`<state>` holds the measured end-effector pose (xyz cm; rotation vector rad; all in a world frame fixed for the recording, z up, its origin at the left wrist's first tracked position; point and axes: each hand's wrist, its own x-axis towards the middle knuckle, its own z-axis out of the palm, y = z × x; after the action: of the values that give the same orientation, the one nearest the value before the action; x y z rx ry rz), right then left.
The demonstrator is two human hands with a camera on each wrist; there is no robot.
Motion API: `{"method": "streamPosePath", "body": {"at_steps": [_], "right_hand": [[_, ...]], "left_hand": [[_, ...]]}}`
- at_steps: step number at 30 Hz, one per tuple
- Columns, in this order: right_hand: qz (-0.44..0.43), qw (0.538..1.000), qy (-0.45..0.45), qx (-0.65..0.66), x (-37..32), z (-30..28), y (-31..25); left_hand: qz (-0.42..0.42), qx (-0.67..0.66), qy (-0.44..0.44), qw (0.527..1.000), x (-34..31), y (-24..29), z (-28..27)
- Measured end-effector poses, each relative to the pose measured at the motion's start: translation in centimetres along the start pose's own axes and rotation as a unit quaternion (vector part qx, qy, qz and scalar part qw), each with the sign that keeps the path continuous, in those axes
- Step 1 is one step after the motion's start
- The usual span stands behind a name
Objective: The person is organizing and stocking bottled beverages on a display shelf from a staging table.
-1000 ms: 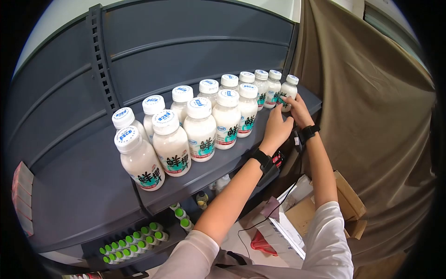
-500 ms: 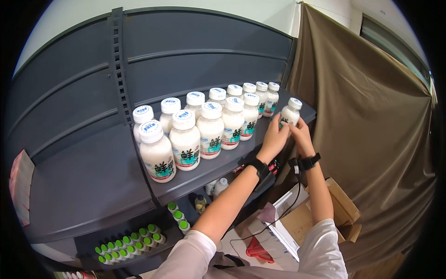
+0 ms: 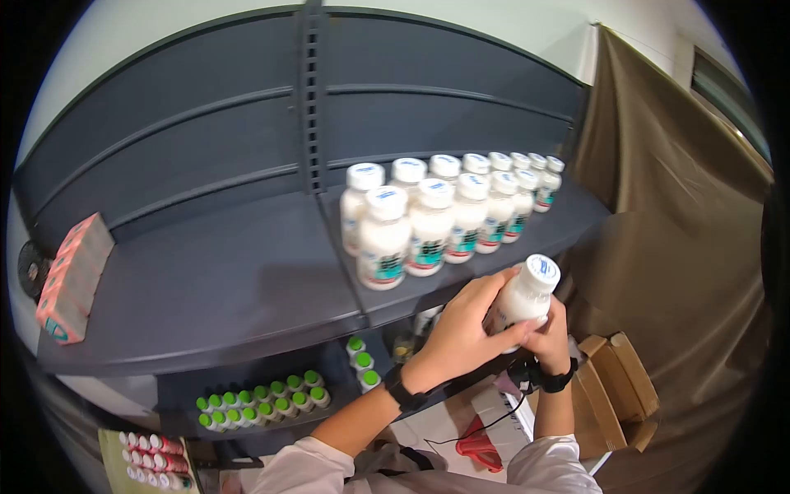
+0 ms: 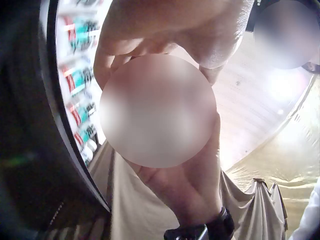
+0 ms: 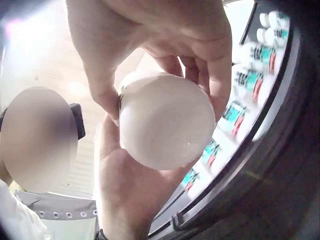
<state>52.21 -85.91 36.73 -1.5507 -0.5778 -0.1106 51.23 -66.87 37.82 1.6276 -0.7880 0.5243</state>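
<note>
Both hands hold one white milk bottle [image 3: 525,298] in front of the shelf's edge, its white cap tilted up and away. My left hand [image 3: 465,333] wraps the near-left side, thumb across the front. On the opposite side, the fingers of my right hand [image 3: 553,339] curl round the lower part. From below, the right wrist view shows the round pale base of the bottle [image 5: 167,125] between the two hands. A blurred disc covers that spot in the left wrist view. Two rows of similar milk bottles [image 3: 428,235] stand upright on the grey shelf [image 3: 222,272].
A pink-and-grey pack [image 3: 76,280] stands at the shelf's left end. Green-capped bottles [image 3: 263,403] line a lower shelf, and red-labelled bottles [image 3: 156,457] stand lower left. An opened cardboard box [image 3: 613,395] sits below, beside the brown curtain [image 3: 683,288].
The bottle has left the right end of the shelf and come down towards me in both hands. My head view has swung left, showing more of the shelf's left side.
</note>
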Motion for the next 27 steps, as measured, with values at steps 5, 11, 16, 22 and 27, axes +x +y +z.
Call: {"method": "streamPosePath", "body": {"at_steps": [5, 11, 16, 22, 27], "right_hand": [[0.011, 0.992, -0.116, 0.040, -1.0, 9.5, -0.3], [0.039, 0.946, -0.311, 0.077, -3.5, 24.1, 0.7], [-0.016, 0.887, -0.457, 0.067, -7.4, 37.0, 1.7], [-0.064, 0.779, -0.615, 0.101, -15.1, 50.4, 1.9], [-0.061, 0.683, -0.717, 0.128, -21.9, 60.0, 2.3]], "left_hand": [[-0.007, 0.129, 0.105, 0.986, -7.0, 4.9, -8.3], [-0.077, 0.259, 0.196, 0.943, -19.0, 11.4, -17.8], [-0.209, 0.318, 0.251, 0.890, -30.8, 17.7, -23.5], [-0.301, 0.313, 0.363, 0.825, -44.8, 24.5, -25.8], [-0.363, 0.286, 0.461, 0.758, -54.1, 28.6, -26.7]]}}
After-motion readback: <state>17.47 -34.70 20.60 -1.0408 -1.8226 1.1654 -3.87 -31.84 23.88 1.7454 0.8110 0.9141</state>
